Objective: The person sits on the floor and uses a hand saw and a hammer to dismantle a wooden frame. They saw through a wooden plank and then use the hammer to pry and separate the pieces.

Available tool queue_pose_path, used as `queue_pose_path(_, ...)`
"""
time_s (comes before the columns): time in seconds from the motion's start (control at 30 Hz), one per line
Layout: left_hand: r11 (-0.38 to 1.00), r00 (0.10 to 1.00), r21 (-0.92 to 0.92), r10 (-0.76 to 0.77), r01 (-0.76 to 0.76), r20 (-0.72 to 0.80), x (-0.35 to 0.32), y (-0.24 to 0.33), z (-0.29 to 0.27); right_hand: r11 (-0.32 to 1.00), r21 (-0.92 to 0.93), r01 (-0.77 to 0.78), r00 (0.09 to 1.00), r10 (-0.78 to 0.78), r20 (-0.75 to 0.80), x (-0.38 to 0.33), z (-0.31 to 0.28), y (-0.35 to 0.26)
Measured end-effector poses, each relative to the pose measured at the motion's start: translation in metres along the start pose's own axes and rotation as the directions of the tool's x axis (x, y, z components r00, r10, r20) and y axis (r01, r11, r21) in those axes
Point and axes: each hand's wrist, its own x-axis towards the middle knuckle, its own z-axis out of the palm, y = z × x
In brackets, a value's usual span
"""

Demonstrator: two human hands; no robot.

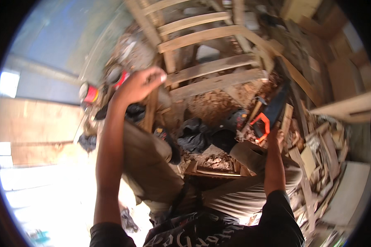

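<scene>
My left hand (pixel 142 85) is raised beside a slatted wooden frame (pixel 212 35), close to the left end of a slat. Its fingers are curled together; anything in them is too small to make out. On the right, my right hand (pixel 277 138) is low beside the orange handle of a handsaw (pixel 272 109) with a dark blade. It also lies close to a short wood block (pixel 287 118). Its fingers are mostly hidden, so whether it grips the saw cannot be seen. A hammer-like tool (pixel 256 109) lies left of the saw blade.
Scrap wood (pixel 325 152) is piled along the right side. Wood shavings (pixel 210 105) cover the ground under the frame. A black cloth or bag (pixel 193 136) lies between my feet. A red-and-yellow can (pixel 88 94) stands at the left, by a blue-grey panel (pixel 70 45).
</scene>
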Motion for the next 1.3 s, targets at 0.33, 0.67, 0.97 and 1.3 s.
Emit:
queue_pose_path(0.33,0.976,0.963,0.075,-0.186,0.204,-0.197,-0.033,-0.124,-0.017,0.986,-0.064,0.156,0.938,-0.127,0.321,-0.011,0.018,-0.003)
queue_pose_path(0.67,0.991,0.982,0.12,-0.036,0.059,-0.187,0.002,-0.069,-0.057,0.85,0.522,-0.072,0.874,-0.198,0.443,-0.008,-0.148,0.014)
queue_pose_path(0.97,0.981,0.955,0.111,-0.123,0.158,-0.272,-0.02,-0.138,-0.072,0.165,0.986,0.011,0.745,-0.659,0.102,-0.159,-0.237,-0.038)
queue_pose_path(1.3,0.969,0.802,-0.053,-0.229,0.24,-0.551,-0.03,-0.177,-0.084,0.168,0.87,0.464,0.465,-0.882,-0.078,-0.181,-0.236,-0.272)
